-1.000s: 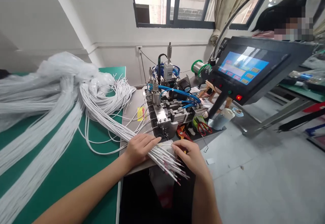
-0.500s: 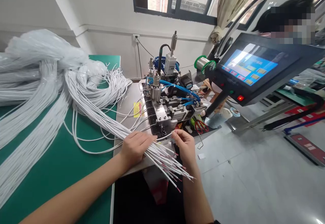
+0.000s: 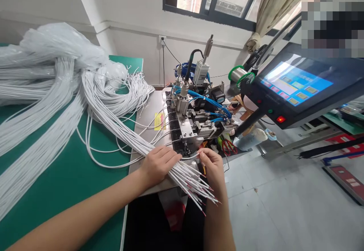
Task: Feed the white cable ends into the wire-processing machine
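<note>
My left hand [image 3: 159, 164] is closed over a thick bundle of white cables [image 3: 125, 134] near its cut ends. Those ends [image 3: 196, 186] fan out past the fingers and show thin reddish inner wires. With thumb and fingertips my right hand [image 3: 212, 163] pinches the tip of a single white cable [image 3: 191, 157], which is drawn apart from the bundle. This cable lies in front of the near end of a bench machine [image 3: 187, 126] with metal cylinders and blue air tubes. Several other white cables run from the left into the machine's side.
Big bundles of white cables in clear plastic [image 3: 65, 46] cover the green table [image 3: 93, 190] at left. A control screen [image 3: 298, 82] on an arm stands at right, with a wire spool [image 3: 240, 76] behind it. Another person is at the far right.
The view has shifted, so the scene sits a little further right. Both hands keep their grips, the left on the bundle and the right on the single cable's tip.
</note>
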`<state>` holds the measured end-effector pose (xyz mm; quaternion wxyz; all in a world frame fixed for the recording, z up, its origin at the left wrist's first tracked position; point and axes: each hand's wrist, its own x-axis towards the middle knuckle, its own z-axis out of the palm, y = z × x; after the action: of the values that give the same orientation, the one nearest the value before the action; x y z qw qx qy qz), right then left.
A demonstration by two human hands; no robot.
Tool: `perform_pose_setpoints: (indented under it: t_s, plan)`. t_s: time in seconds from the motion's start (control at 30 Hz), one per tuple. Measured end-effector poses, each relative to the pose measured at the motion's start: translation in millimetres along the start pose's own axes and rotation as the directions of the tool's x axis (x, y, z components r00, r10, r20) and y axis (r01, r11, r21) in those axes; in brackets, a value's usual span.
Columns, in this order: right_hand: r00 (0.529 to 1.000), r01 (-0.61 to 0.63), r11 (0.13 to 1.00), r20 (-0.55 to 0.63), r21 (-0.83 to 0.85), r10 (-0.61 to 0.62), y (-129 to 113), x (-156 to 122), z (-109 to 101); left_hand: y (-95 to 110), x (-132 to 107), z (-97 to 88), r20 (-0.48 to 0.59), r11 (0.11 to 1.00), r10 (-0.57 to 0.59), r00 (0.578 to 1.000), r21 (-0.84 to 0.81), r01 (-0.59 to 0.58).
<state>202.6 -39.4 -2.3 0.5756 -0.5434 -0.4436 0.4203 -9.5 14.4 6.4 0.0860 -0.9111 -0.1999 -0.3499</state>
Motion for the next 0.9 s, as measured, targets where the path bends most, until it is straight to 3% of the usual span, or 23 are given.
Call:
perform_pose_setpoints:
  t_s: [0.13, 0.23, 0.4, 0.6, 0.73, 0.9]
  plan:
    - [0.997, 0.056, 0.978, 0.067, -0.203, -0.043, 3, 10, -10, 2, 1, 0.4, 0.029, 0.998, -0.024, 0.999, 0.064, 0.022]
    - [0.989, 0.127, 0.902, 0.12, -0.413, -0.084, 6, 15, -11, 3, -1, 2.8, 0.026, 0.992, -0.068, 0.997, 0.108, 0.064]
    - [0.983, 0.177, 0.846, 0.141, -0.503, -0.121, 11, 21, -5, 5, -2, 5.6, 0.031, 0.98, -0.141, 0.99, 0.148, 0.135]
    - [0.98, 0.143, 0.913, 0.181, -0.381, -0.078, 19, 29, 0, 6, -1, 6.6, 0.032, 0.971, -0.177, 0.984, 0.168, 0.169]
    - [0.98, 0.033, 0.975, 0.198, -0.218, 0.012, 29, 32, 1, 6, -1, 7.6, 0.038, 0.971, -0.186, 0.982, 0.16, 0.178]
    - [0.976, -0.113, 0.991, 0.181, -0.074, 0.125, 34, 34, 4, 5, -1, 8.9, 0.035, 0.971, -0.193, 0.98, 0.15, 0.186]
